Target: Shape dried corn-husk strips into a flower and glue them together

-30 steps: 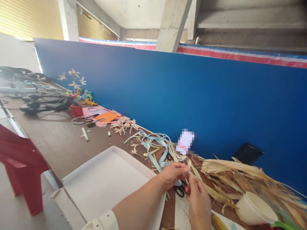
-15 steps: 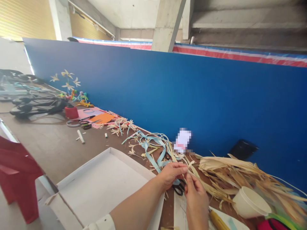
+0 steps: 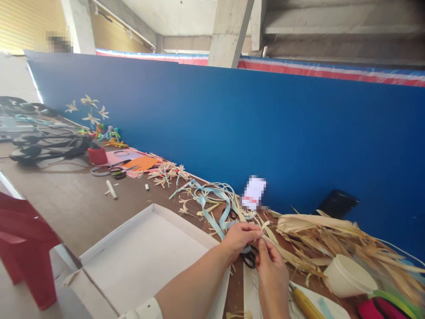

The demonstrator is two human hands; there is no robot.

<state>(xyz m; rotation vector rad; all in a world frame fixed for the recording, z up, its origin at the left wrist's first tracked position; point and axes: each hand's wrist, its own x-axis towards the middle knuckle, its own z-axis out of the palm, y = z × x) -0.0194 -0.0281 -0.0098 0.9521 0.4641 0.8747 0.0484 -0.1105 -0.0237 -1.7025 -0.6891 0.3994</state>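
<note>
My left hand (image 3: 243,237) pinches a small pale husk strip (image 3: 265,225) between thumb and fingertips. Close against it, my right hand (image 3: 272,271) is closed at the fingertips on the same piece, whose lower part is hidden by the fingers. Below the two hands lie black-handled scissors (image 3: 249,258), partly covered. Light blue ribbon (image 3: 212,219) and thin pale strips tangle just beyond my left hand. To the right is a heap of dried corn husks (image 3: 308,228). A yellow-handled tool (image 3: 304,302) rests near my right wrist.
A shallow white box lid (image 3: 149,257) lies left of my forearm. A cream tub (image 3: 349,275) tilts at the right. A blue partition (image 3: 199,119) stands behind the table. Farther left are orange paper (image 3: 142,164), a red spool (image 3: 97,155) and husk flowers (image 3: 89,110). A red chair (image 3: 29,252) stands front left.
Both hands stay together on the strip with hardly any movement. The view has shifted slightly, and a blurred shape now shows above the partition at the far left.
</note>
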